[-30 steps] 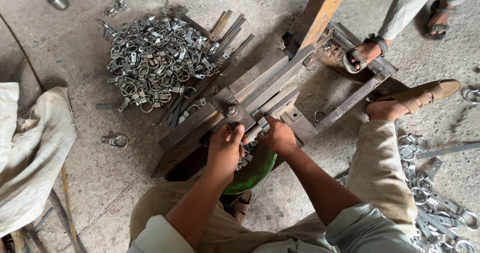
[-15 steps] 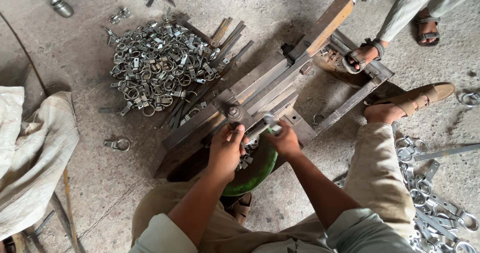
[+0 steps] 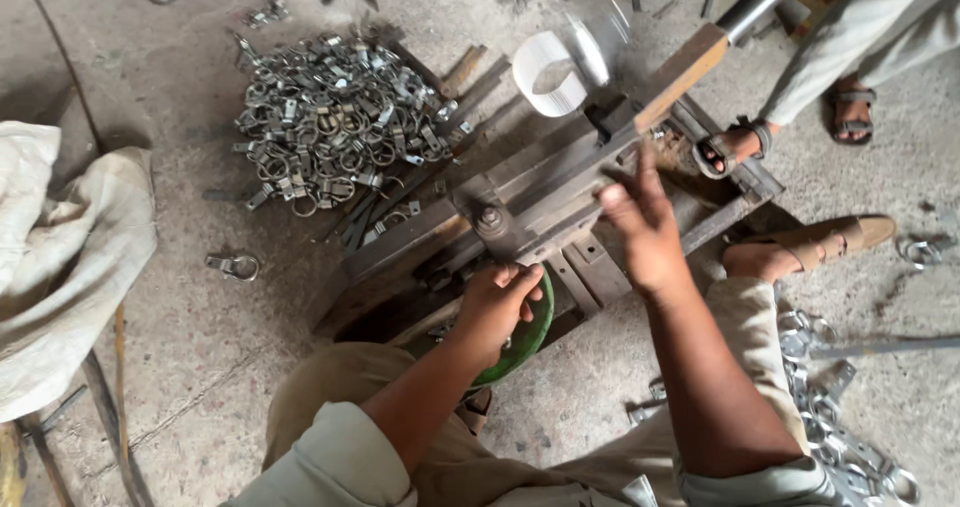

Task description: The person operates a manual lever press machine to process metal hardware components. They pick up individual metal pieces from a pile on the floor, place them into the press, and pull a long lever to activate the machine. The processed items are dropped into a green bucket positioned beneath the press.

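I sit on the floor over a rusty metal lever press [image 3: 520,202]. My left hand [image 3: 500,302] rests at the press's front edge, just below its bolt [image 3: 489,219], with the fingers curled; anything inside them is hidden. A green bowl [image 3: 532,335] lies under that hand. My right hand [image 3: 640,222] is lifted over the press with its fingers spread and empty, pointing up toward the long lever bar [image 3: 685,67].
A heap of grey metal clamps [image 3: 330,127] lies at the upper left, with more clamps [image 3: 840,437] at the lower right and one loose clamp [image 3: 235,265]. A white ring-shaped object [image 3: 550,77] sits behind the press. Another person's sandalled foot [image 3: 735,149] rests on the frame. A cloth sack [image 3: 60,257] is at the left.
My right hand has left the jig's front and risen toward the lever bar. The left hand stays at the press's front edge. The view has tilted, showing more of the lever.
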